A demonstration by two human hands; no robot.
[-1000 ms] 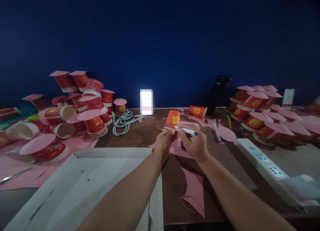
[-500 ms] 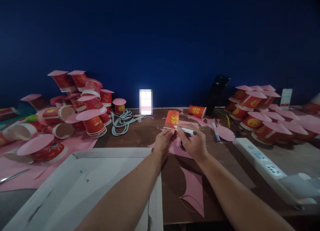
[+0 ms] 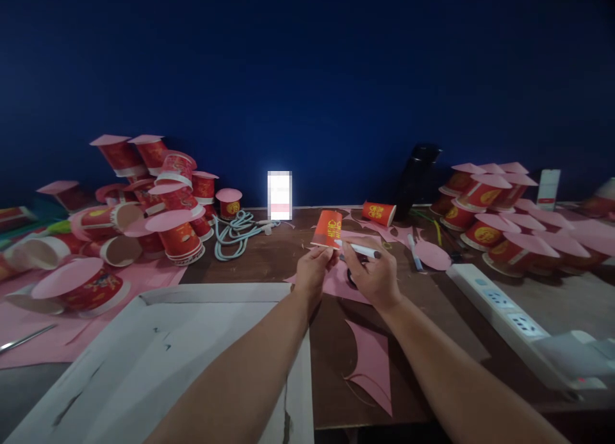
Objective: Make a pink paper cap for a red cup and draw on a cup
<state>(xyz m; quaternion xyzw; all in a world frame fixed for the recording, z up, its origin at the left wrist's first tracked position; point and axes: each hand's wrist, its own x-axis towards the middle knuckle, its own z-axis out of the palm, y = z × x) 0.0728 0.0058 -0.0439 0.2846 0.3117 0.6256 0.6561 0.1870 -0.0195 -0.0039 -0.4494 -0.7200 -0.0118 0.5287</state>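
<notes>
A red paper cup (image 3: 328, 226) with yellow characters is held by its rim in my left hand (image 3: 311, 271), tilted with its base away from me. My right hand (image 3: 372, 271) grips a white marker pen (image 3: 360, 248), whose tip is at the side of the cup near the rim; whether it touches I cannot tell. Beneath my hands lie pink paper scraps (image 3: 343, 284). Another red cup (image 3: 379, 213) rests on its side just beyond, and a second marker (image 3: 414, 252) lies beside a pink paper disc (image 3: 432, 255) to the right.
Red cups with pink discs are heaped at left (image 3: 175, 232) and stacked at right (image 3: 485, 194). A white box lid (image 3: 192, 328) lies front left, a power strip (image 3: 500, 303) front right. A coiled cable (image 3: 235, 236), a lit phone (image 3: 279, 195) and a black bottle (image 3: 418, 178) are farther back.
The cup in my left hand has shifted very slightly left and turned a little. My right hand and the marker stay close to it, almost in the same place.
</notes>
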